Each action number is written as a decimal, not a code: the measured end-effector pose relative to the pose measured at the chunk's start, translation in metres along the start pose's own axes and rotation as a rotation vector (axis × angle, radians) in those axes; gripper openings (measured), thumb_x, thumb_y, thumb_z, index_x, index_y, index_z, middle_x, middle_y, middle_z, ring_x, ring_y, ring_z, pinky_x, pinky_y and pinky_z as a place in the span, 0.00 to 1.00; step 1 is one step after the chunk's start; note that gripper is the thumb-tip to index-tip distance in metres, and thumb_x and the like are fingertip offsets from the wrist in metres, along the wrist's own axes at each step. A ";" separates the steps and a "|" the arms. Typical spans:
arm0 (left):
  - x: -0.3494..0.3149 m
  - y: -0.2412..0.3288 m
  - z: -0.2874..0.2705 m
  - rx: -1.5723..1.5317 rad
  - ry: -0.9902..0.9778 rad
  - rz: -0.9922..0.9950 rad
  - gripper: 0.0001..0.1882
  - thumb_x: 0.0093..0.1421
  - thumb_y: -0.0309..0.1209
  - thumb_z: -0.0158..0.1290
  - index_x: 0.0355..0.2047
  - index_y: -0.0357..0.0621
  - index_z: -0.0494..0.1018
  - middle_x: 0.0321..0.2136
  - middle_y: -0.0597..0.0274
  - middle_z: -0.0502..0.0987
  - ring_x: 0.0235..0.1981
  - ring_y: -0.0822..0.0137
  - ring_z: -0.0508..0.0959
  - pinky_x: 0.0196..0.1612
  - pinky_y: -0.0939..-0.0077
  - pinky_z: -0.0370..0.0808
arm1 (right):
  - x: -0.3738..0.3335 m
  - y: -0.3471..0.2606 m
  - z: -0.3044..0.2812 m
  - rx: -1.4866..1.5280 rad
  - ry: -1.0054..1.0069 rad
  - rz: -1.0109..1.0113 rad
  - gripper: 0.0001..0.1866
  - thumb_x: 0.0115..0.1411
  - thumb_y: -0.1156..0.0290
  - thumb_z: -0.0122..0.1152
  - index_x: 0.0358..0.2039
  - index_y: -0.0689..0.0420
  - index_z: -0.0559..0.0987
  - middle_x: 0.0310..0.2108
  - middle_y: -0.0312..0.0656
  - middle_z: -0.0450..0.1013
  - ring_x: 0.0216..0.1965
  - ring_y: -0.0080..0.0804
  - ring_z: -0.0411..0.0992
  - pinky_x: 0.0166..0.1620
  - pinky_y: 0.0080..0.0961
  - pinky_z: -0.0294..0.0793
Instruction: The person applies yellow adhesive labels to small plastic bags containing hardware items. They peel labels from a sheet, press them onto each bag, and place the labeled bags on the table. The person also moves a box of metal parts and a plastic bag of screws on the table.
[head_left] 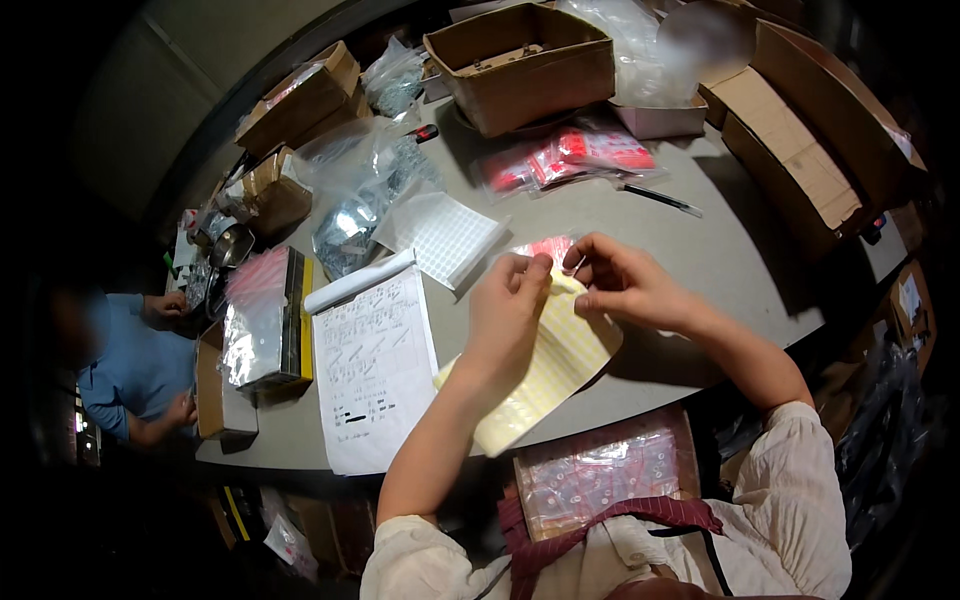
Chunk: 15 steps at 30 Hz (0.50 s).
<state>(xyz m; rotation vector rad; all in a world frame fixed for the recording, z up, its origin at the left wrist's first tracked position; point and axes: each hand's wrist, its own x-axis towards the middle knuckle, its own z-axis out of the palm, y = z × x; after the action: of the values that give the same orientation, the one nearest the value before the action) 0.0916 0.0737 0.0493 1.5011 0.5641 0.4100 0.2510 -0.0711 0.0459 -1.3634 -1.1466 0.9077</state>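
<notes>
A pale yellow sheet of round stickers (560, 365) slants over the table's near edge, its top edge curling between my hands. My left hand (503, 312) is closed on the sheet's upper left part, thumb and fingers pinching near the top. With bent fingers, my right hand (632, 284) grips the upper right edge, its thumb against the sheet; anything small between those fingertips is too hard to make out. Just beyond the fingers lies a clear bag with red print (545, 246), partly hidden. A white sheet of round stickers (440, 232) in clear plastic lies to the left.
Handwritten paper pad (375, 370) lies left, beside a box of zip bags (265, 325). Bags of metal parts (360, 225), red-printed bags (565, 158), a pen (662, 198) and cardboard boxes (520, 85) stand beyond. A tray of packed bags (610, 470) is at my lap. Another person (140, 350) sits left.
</notes>
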 end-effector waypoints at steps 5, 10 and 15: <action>-0.007 0.038 -0.025 0.038 -0.478 -0.362 0.31 0.60 0.40 0.68 0.57 0.33 0.75 0.45 0.58 0.82 0.45 0.70 0.80 0.50 0.75 0.76 | 0.006 0.001 -0.017 0.183 -0.025 -0.012 0.20 0.63 0.78 0.67 0.54 0.60 0.74 0.47 0.36 0.74 0.46 0.19 0.72 0.51 0.21 0.75; -0.010 0.018 -0.023 -0.050 -0.451 -0.262 0.27 0.61 0.33 0.65 0.59 0.38 0.73 0.48 0.60 0.81 0.47 0.68 0.81 0.52 0.71 0.77 | 0.004 -0.006 -0.002 0.067 -0.033 -0.141 0.23 0.63 0.73 0.68 0.57 0.60 0.75 0.47 0.37 0.75 0.45 0.21 0.73 0.50 0.23 0.76; -0.008 0.017 -0.019 -0.275 -0.318 -0.249 0.29 0.60 0.34 0.65 0.59 0.35 0.73 0.52 0.56 0.80 0.51 0.64 0.80 0.55 0.69 0.75 | 0.007 -0.002 -0.025 -0.318 0.034 -0.180 0.22 0.62 0.67 0.71 0.53 0.60 0.77 0.38 0.34 0.75 0.37 0.19 0.71 0.43 0.22 0.73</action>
<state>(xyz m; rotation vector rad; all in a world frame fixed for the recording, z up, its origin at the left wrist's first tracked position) 0.0751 0.0852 0.0673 1.1835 0.4156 0.0478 0.2767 -0.0711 0.0518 -1.4934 -1.4056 0.5872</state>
